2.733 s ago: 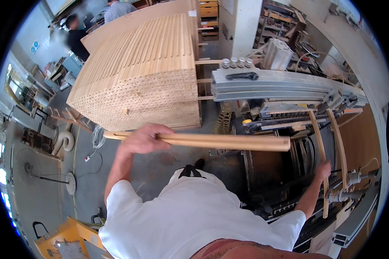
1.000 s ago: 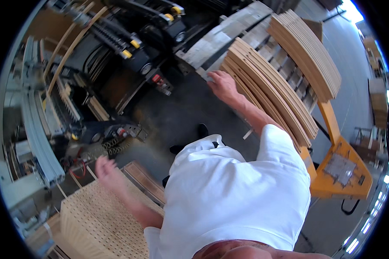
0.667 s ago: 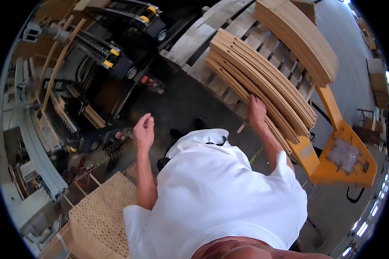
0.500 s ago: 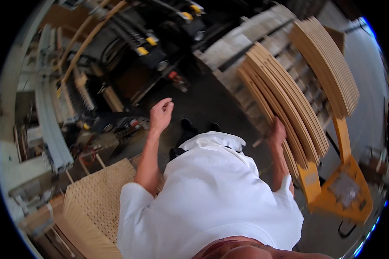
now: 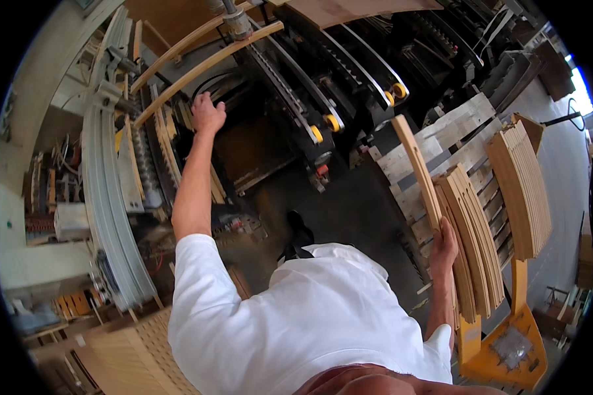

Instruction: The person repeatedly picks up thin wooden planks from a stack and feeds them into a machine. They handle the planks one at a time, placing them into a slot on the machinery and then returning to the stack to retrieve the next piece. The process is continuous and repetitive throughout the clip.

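My right hand is closed around a curved wooden slat, which stands out from the pile with its far end raised. Beside it, a stack of similar curved slats lies on a wooden pallet. My left hand is stretched far forward over the machine, fingers apart and slightly bent, with nothing visible in them. Just beyond it, a long curved wooden strip lies across the machine, and a second strip runs behind it. I cannot tell whether the left fingers touch the nearer strip.
Dark machine rails with yellow rollers reach toward me ahead. Grey curved metal bars run along the left. Another slat stack sits farther right on the pallet, above an orange pallet jack. A perforated wooden stack stands near left.
My right hand has lifted a slat away from the pile. My left hand has moved forward and left to the machine. The view has turned, bringing more of the machine into sight.
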`<state>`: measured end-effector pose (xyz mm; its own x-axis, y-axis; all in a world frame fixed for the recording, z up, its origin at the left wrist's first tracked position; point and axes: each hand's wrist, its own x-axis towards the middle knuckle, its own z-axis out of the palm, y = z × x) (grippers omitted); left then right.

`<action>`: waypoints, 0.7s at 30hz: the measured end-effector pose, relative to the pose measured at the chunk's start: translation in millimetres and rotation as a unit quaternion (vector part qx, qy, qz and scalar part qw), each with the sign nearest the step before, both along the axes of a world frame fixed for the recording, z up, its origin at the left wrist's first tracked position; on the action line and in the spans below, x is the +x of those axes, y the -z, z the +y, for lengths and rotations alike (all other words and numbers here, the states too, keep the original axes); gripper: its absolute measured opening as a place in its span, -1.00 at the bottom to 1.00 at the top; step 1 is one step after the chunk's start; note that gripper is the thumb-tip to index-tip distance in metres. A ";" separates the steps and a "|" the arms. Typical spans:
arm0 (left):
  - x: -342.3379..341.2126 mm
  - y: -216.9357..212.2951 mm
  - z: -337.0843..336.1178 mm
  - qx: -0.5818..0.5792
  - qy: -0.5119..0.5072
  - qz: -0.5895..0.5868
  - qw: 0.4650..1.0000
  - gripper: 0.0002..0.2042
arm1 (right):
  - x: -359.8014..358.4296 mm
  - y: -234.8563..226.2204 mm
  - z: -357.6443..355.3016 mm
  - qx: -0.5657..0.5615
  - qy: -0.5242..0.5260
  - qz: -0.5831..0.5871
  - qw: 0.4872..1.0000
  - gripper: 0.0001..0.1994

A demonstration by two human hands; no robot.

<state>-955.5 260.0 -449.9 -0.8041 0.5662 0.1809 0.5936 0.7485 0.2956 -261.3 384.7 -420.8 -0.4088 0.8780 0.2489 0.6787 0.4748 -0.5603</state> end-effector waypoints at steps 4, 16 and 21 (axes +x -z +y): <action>-88.3 -24.1 33.6 -0.100 -0.066 -0.008 0.993 -0.27 | -103.0 -51.9 -3.0 -0.026 -0.049 0.016 0.998 -0.66; -30.5 -12.4 -8.3 0.021 0.146 -0.018 0.989 -0.72 | -386.3 -95.3 54.9 0.061 -0.339 -0.037 0.938 -0.66; 117.5 -25.3 -65.9 0.021 0.178 -0.162 0.970 -0.68 | -538.3 -62.4 62.7 0.078 -0.492 -0.030 0.867 -0.67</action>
<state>-838.0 194.1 -424.5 -0.5780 0.8158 -0.0193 0.6827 0.4964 0.5362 -799.6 447.4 -358.5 -0.9568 0.0552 0.2855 -0.0712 0.9074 -0.4142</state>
